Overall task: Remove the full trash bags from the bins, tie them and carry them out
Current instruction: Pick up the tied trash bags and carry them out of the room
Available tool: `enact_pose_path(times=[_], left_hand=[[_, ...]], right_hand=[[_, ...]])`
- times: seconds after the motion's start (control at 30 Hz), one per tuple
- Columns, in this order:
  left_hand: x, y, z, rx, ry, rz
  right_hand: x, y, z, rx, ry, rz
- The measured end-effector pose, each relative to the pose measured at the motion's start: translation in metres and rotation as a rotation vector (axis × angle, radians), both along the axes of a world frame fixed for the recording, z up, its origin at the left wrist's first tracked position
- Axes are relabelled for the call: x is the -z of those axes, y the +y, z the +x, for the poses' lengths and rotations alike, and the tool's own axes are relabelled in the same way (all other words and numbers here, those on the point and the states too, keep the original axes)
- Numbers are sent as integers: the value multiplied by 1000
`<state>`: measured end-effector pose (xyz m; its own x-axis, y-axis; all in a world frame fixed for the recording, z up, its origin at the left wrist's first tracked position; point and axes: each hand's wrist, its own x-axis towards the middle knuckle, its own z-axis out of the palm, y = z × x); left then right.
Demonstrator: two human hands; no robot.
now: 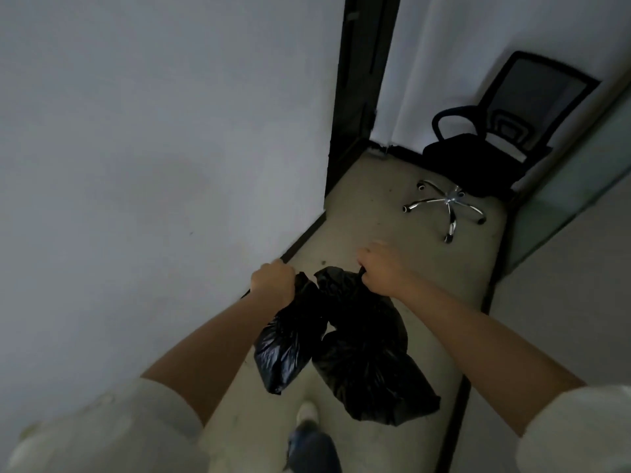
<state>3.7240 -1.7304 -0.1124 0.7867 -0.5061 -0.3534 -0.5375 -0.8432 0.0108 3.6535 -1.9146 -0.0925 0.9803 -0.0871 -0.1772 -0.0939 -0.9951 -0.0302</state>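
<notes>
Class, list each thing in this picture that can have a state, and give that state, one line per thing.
Left hand: grips the neck of the smaller black bag.
Right hand: grips the neck of the larger black bag.
Smaller black bag: bunched shut at the top, hanging off the floor.
Larger black bag: bunched shut at the top, hanging off the floor.
Office chair: upright, unoccupied, by the wall.

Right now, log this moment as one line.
stage: carrying out | left hand: grips smaller black bag | right hand: grips larger black bag | ahead: office chair, dark doorway
</notes>
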Motion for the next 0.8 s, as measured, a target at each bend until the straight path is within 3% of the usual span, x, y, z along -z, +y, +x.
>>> enact_pose_path(times=[0.2,0.43,0.8], left_hand=[[54,-117,135,-74,92,10],[104,-200,256,-250,279,50],[234,-272,373,-798,479,82]], right_hand=[[49,-121,151,-59,126,-68],[113,-219,294,-109,379,41],[262,-289,471,-470,686,37]])
